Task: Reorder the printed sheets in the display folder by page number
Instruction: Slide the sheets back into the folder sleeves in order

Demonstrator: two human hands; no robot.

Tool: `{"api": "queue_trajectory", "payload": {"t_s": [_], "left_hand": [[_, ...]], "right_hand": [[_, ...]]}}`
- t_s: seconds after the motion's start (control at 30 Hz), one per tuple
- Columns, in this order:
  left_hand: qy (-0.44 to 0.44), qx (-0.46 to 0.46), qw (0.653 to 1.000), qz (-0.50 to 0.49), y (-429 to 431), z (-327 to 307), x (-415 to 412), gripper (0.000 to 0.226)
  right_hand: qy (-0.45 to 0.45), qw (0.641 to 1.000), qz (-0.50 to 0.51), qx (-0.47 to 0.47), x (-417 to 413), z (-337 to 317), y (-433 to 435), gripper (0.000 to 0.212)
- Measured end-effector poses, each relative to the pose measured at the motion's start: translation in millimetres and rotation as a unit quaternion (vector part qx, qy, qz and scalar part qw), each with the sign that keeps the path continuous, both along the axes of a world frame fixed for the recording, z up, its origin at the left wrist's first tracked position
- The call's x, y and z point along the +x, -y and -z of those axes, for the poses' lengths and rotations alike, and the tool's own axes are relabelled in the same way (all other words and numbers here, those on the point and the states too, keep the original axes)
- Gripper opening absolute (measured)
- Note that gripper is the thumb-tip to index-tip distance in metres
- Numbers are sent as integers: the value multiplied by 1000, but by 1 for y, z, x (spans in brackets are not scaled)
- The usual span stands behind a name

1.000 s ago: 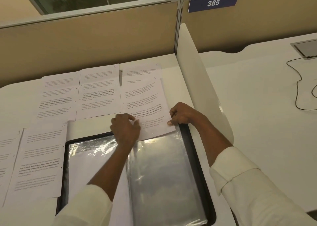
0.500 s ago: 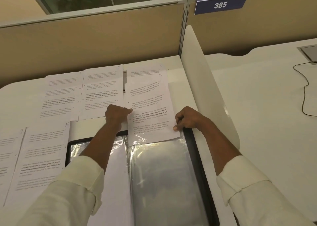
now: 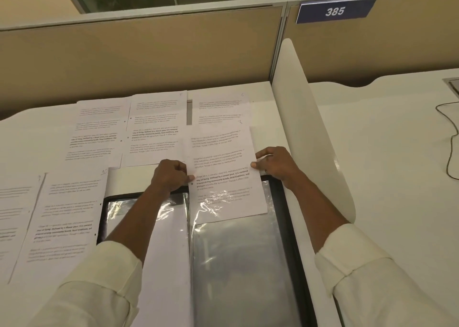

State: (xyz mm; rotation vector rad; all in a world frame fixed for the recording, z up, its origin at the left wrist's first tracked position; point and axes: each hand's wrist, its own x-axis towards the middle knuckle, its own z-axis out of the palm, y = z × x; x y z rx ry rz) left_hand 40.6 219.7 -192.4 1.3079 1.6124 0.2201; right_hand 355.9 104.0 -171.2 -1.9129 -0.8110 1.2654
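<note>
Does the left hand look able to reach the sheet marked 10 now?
Probably yes: the sheet marked 10 lies bare beside the left hand, nothing between; but that hand pinches the half-inserted sheet and must release it first.

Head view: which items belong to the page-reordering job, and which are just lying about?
Job: display folder; held sheet, lower end in the right pocket; loose sheets on the desk; left hand and right hand, each pinching a sheet edge.
Lying about: 385 sign; white divider; cable.
</note>
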Motion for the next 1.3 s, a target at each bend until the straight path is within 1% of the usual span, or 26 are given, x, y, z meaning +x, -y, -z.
{"api": "queue_trajectory", "payload": {"t_s": [0.1,0.2,0.3,0.37,0.47,0.57,0.63,0.7,0.8,0.87,0.93,1.0,1.03,1.13,1.2,1.27,1.3], "left_hand": [[4,-8,1000,23,-1,-3,-3,25],[24,-3,1000,-8,-4,-9,2,32],[10,32,999,-42,-8,-10,10,29],[-4,24,999,-48,-8,-10,11,29],[-30,-3,1000,-2,-2,-7,9,30],[-64,1,996,54,4,-7,6,29],[-67,-7,996,63,4,-8,3,30],[-52,-10,997,49,3,-12,3,36],[-6,10,1000,-19,1,-15,7,47],[10,16,998,-53,2,-18,9,42],[15,10,998,-56,6,-18,10,38],[2,14,999,-36,10,-18,9,35],[-17,21,999,-17,12,-19,7,33],[-88,36,994,51,19,-21,2,35],[-108,36,990,79,25,-22,-3,36],[-114,40,989,88,33,-24,-6,34],[-112,47,989,85,38,-25,-6,33]], "right_hand": [[19,999,-25,-8,-1,4,0,38],[25,997,-62,-23,2,6,3,38],[37,993,-101,-43,6,6,4,38],[36,993,-103,-46,8,7,4,38],[22,995,-88,-29,7,9,1,41],[49,997,-65,-8,3,15,-2,47],[56,997,-53,1,-1,17,-1,44],[47,998,-51,-5,-2,19,0,44],[31,996,-82,-13,2,19,1,47],[24,993,-117,-21,6,19,-1,50],[17,990,-138,-26,8,17,-1,52],[15,990,-141,-24,8,14,-2,52],[13,991,-133,-16,7,12,-3,51],[-9,997,-69,15,-4,3,-9,51],[-13,999,-41,28,-9,-1,-19,51],[12,997,-54,47,-12,-4,-34,48],[35,995,-80,53,-12,-6,-43,45]]}}
